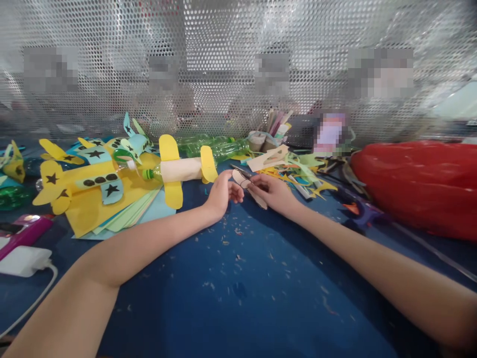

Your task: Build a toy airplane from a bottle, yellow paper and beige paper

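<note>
My left hand (220, 193) pinches a small beige cut-out piece (241, 180) over the blue table (231, 288). My right hand (271, 193) grips small scissors (241, 171), whose blades reach the beige piece. Both hands meet near the middle of the table. Just left of them lies a bottle plane (179, 170) with a beige body and yellow wings. Paper crumbs are scattered on the table below the hands.
Finished yellow and blue paper planes (78, 181) lie on stacked sheets at the left. A white charger (23, 261) and a pink object (24, 231) are at the far left. Paper scraps (298, 171), cups with sticks (268, 136) and a red bag (417, 184) lie right. A perforated metal screen (223, 64) stands behind.
</note>
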Motion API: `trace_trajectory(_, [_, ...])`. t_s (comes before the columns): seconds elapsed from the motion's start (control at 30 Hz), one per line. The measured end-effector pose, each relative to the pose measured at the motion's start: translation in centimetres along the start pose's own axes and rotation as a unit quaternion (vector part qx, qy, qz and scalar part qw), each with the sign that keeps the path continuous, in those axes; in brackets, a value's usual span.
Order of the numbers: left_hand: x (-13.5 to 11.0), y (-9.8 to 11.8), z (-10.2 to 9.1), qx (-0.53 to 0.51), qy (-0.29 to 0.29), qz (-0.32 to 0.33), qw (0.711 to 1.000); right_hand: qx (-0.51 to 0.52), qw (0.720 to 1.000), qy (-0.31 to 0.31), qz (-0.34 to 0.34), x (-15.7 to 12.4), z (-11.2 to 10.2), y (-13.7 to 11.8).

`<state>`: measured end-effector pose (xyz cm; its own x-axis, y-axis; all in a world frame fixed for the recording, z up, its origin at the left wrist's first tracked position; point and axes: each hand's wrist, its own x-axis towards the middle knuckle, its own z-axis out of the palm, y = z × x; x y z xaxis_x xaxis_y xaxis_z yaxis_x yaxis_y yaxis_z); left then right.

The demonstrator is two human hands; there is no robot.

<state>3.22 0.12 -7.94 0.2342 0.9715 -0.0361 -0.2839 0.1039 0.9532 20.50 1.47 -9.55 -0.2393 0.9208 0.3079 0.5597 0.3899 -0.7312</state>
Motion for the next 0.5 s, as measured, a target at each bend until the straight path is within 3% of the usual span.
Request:
trace_trajectory(0.2, [0.2,-0.2,0.0,-0.012,-0.009,-0.022,1.000,-0.021,1.000,0.005,-0.023,-0.5,-0.2,0.3])
trace_trajectory(0.37, [-0.2,-0.6,0.2,0.015,-0.013,0.049,0.999,0.017,0.999,0.018,-0.029,-0.5,-0.3,0.2])
trace_trajectory(0.5, [-1.5,2.5,-0.1,0.114,-0.064,0.159,0.979,0.038,0.998,0.039,-0.009,-0.3,-0.1,0.4])
